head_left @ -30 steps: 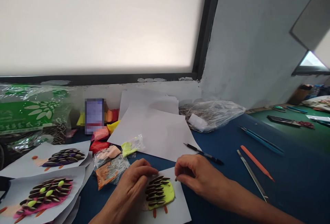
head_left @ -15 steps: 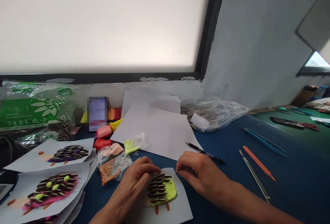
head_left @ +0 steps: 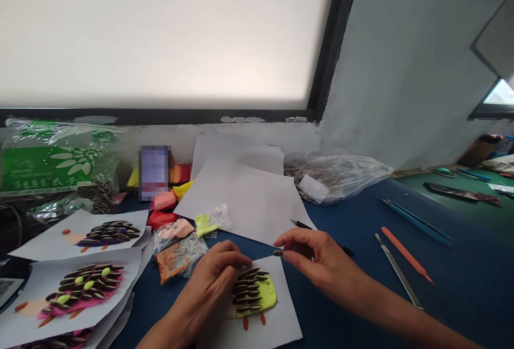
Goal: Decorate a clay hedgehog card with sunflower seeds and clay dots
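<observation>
My left hand [head_left: 212, 279] rests on the left part of a white paper sheet [head_left: 281, 327], its fingers loosely bent and the thumb a little apart. On that sheet is a yellow-green clay hedgehog body [head_left: 268, 294] with two brown feet below. Striped sunflower seeds [head_left: 247, 293] stand in rows on the clay's left side; bare clay shows at its right. The hedgehog's head end is largely hidden by my left hand. Pinched between thumb and fingertips of my right hand [head_left: 313, 255] is a single sunflower seed [head_left: 278, 253], held just above the sheet's upper edge, apart from the clay.
At left lie finished hedgehog pictures [head_left: 80, 290]. Clay packets [head_left: 180, 255] and a green seed bag [head_left: 52, 161] are behind them. Blank sheets [head_left: 249, 199] lie at the back, with a black pen [head_left: 299, 224]. Tweezers [head_left: 417, 220], an orange tool [head_left: 407, 255] and a metal tool [head_left: 397, 271] lie right.
My right hand has lifted slightly away from the clay, and the seed in its fingertips now shows more clearly. My left hand stays on the sheet. The view has shifted slightly.
</observation>
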The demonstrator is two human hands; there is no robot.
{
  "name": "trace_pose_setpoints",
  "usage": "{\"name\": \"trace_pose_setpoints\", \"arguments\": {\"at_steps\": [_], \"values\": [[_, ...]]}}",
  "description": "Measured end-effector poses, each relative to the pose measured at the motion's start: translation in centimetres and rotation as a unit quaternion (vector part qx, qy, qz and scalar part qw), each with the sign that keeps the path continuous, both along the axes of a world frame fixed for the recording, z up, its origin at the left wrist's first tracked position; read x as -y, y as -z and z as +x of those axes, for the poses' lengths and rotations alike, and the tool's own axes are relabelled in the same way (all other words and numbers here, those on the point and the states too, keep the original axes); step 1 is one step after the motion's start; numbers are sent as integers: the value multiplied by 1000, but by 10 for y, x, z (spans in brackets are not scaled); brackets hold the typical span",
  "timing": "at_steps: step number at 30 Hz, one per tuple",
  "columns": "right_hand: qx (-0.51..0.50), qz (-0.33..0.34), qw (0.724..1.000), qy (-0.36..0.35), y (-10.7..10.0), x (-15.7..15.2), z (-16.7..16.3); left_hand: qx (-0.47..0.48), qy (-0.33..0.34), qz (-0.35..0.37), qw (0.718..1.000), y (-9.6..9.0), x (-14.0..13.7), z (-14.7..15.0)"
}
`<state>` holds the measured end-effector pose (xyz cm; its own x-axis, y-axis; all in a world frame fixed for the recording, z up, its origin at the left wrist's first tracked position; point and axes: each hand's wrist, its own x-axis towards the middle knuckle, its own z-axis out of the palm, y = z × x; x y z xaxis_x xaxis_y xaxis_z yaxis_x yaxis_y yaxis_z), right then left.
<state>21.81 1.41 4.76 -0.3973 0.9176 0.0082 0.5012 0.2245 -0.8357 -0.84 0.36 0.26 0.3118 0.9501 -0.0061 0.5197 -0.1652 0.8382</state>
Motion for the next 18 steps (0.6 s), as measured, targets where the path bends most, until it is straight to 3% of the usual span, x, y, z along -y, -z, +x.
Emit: {"name": "trace_pose_setpoints", "arguments": {"at_steps": [4, 11, 18], "values": [[-25, -46, 998, -20, 4, 7, -7, -1, -2, 0, 1000, -1, 1, 0], [52, 140, 987, -59, 29, 20, -15, 1, -8, 1, 1000, -3, 1, 1], [88, 172, 978, -81, 39, 20, -14, 14, -6, 2, 1000, 0, 0, 1]]}}
